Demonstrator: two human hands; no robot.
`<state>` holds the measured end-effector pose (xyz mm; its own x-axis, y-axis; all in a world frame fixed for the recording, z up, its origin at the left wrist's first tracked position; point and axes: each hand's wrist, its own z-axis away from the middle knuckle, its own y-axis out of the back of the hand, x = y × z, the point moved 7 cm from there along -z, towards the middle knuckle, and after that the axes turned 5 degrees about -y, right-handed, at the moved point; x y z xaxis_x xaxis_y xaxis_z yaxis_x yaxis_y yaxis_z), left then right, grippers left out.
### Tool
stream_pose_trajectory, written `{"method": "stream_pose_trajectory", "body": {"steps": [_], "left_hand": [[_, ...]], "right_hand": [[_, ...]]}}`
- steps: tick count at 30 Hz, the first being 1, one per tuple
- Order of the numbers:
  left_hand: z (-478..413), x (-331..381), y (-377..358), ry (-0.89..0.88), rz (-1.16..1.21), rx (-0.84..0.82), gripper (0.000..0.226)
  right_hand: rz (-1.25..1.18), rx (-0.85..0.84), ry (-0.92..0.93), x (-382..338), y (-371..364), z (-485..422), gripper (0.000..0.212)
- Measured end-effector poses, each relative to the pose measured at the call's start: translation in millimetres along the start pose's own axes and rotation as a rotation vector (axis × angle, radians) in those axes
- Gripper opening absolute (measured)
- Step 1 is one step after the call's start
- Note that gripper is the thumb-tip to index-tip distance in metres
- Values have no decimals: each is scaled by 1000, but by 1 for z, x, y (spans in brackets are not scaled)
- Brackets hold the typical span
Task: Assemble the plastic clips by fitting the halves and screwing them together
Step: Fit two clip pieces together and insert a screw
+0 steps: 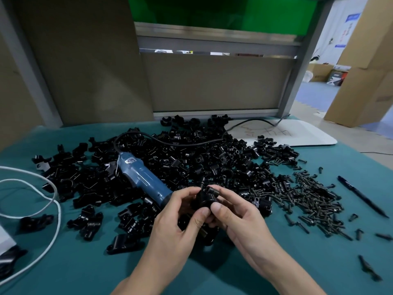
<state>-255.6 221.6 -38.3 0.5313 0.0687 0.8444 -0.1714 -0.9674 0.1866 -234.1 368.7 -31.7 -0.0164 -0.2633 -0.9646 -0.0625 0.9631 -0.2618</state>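
Both hands hold one black plastic clip (204, 199) above the green table, at the near edge of the pile. My left hand (182, 216) grips its left side with fingers and thumb curled round it. My right hand (234, 211) pinches the right side, thumb on the near face, forefinger by a round socket on top. A big heap of black clip halves (191, 158) covers the middle of the table. Dark screws (308, 199) lie spread to the right. A blue electric screwdriver (144, 177) lies on the heap, left of my hands.
The screwdriver's black cord (170, 142) runs back over the heap. A white cable (51, 199) loops at the left. A black pen (359, 194) lies at the right, a white board (297, 133) at the back right. Grey panels close off the back.
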Motion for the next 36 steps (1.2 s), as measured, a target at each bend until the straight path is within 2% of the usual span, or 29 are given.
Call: {"method": "stream_pose_trajectory", "body": {"steps": [11,21,32,36], "left_hand": [[-1,2,0,22,72,21,36],[-2,10,-1,26,125,34,36],[0,16,-3,-5,50,-14,37],[0,17,-5,-10,7,-42,29]], "right_hand": [[43,7,31,-2,1,2,58],[75,107,83,-3,-1,5,55],[69,94,45,-4,3,3,55],[53,88,32,-6,3,3,58]]}}
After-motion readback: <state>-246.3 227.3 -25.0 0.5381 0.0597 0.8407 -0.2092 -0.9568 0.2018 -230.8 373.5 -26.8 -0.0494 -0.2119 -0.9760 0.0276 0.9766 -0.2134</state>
